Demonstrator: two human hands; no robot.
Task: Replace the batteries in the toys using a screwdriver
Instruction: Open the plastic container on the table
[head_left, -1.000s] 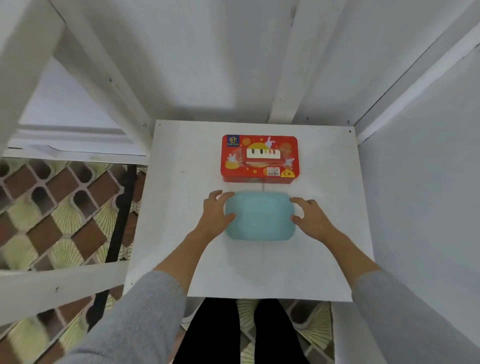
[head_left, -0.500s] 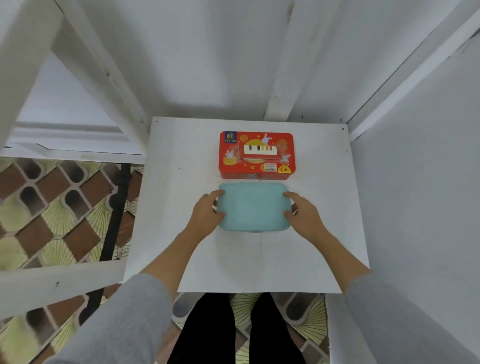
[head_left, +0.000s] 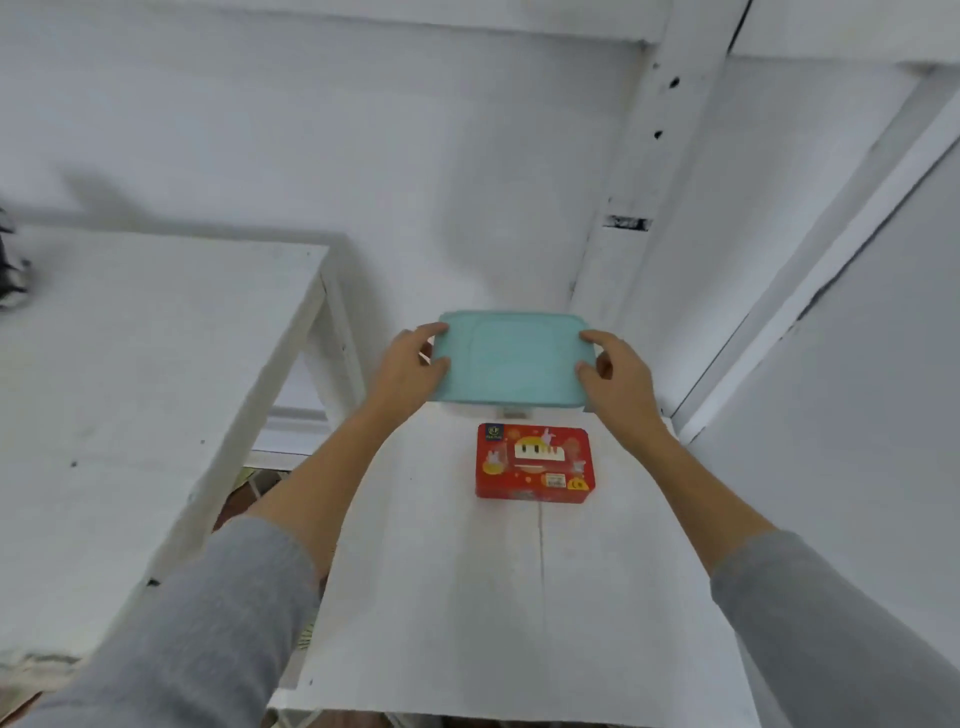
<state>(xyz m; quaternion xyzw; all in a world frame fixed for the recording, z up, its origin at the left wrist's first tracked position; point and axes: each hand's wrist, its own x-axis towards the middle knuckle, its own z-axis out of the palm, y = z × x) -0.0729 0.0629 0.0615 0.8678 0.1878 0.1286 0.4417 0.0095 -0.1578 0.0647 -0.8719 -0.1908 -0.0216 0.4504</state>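
A flat teal box (head_left: 511, 357) with rounded corners hangs in the air above the far end of the low white table (head_left: 498, 613). My left hand (head_left: 408, 366) grips its left edge and my right hand (head_left: 615, 376) grips its right edge, fingers curled over the rim. Below it, a red toy box (head_left: 535, 462) with a cartoon keyboard picture lies flat on the table. No screwdriver or batteries show in view.
A higher white table (head_left: 145, 395) stands at the left, with a dark blurred object (head_left: 10, 270) at its far left edge. White walls and a white post (head_left: 628, 218) close in behind and to the right. Patterned floor tiles (head_left: 249, 488) show between the tables.
Both hands have lifted the teal box off the table, up and away past the red toy box. The camera has tilted upward, bringing the higher left table into view.
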